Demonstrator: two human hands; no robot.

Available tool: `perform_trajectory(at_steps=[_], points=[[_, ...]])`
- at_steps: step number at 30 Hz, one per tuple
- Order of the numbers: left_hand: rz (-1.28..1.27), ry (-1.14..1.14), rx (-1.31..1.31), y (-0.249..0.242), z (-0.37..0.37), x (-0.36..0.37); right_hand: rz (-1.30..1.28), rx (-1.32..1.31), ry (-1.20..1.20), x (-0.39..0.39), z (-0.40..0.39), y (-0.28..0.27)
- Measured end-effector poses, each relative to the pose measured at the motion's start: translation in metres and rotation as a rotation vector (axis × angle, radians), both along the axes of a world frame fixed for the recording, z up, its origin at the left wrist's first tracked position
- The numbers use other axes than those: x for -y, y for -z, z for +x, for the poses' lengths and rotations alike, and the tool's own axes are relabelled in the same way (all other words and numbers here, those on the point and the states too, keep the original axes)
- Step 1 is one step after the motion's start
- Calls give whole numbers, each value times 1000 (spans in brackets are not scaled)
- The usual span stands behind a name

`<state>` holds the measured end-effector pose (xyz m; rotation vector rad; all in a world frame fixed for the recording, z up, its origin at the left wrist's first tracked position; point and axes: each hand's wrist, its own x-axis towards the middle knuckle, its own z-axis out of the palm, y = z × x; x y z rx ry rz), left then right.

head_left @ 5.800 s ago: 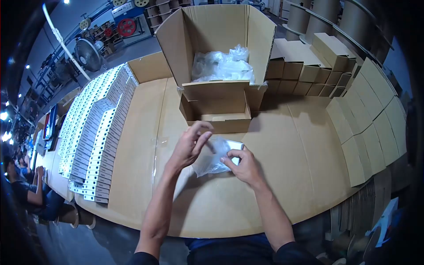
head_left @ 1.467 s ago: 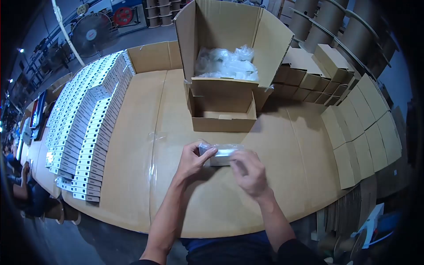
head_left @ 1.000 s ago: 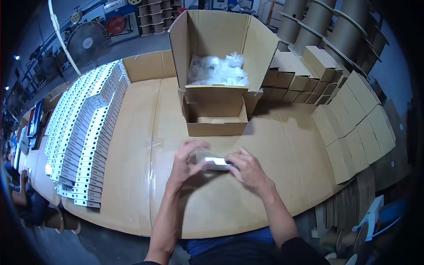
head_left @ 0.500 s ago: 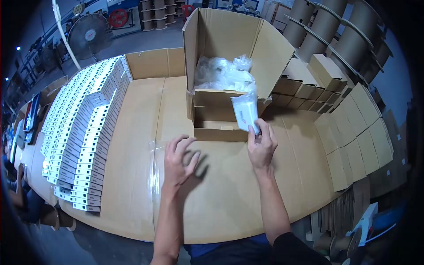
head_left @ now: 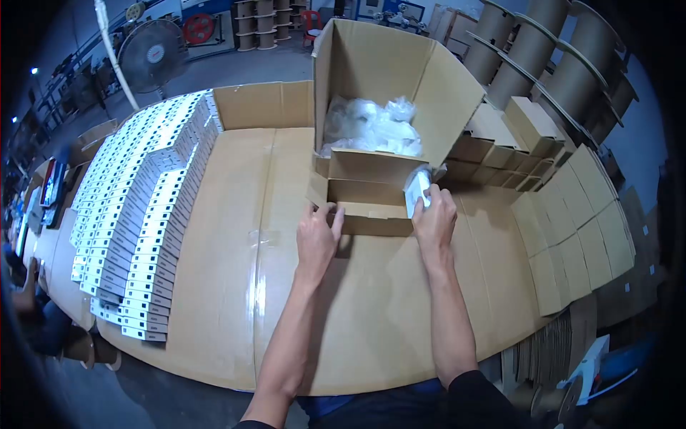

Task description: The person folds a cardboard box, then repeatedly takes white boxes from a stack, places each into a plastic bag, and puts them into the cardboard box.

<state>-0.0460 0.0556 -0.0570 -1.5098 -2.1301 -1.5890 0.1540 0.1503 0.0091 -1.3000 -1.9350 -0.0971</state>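
Note:
A small open cardboard box (head_left: 375,227) lies in front of the big carton, its lid flap raised at the back. My left hand (head_left: 319,239) has thumb and fingers closed around the box's front left corner. In my right hand (head_left: 434,223) is a white plastic-wrapped packet (head_left: 416,194), pinched between thumb and fingers. The packet stands on end at the box's right end, its lower part at the opening. Behind, the big open carton (head_left: 389,61) contains a heap of clear plastic-bagged items (head_left: 373,127).
Long stacks of white small boxes (head_left: 139,207) line the cardboard-covered table (head_left: 221,286) on the left. Brown cartons (head_left: 575,236) stand in rows along the right edge, with more brown boxes (head_left: 500,146) behind. Large spools (head_left: 525,46) rise beyond. Another person's arm (head_left: 30,282) shows far left.
My right hand has lowered the packet from above to the box's right end. My left hand, open before, has moved up and right and closed on the box's front left corner.

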Motion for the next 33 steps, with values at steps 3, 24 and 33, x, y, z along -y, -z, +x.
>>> perform_trajectory(at_steps=[3, 24, 33], points=[[-18, -27, 5, 2, 2, 2, -21, -45, 77, -2, -8, 13], [-17, -555, -590, -62, -334, 51, -377, 129, -120, 28, 6, 40], [-234, -570, -772, -74, -369, 74, -89, 56, -316, 77, 21, 16]])
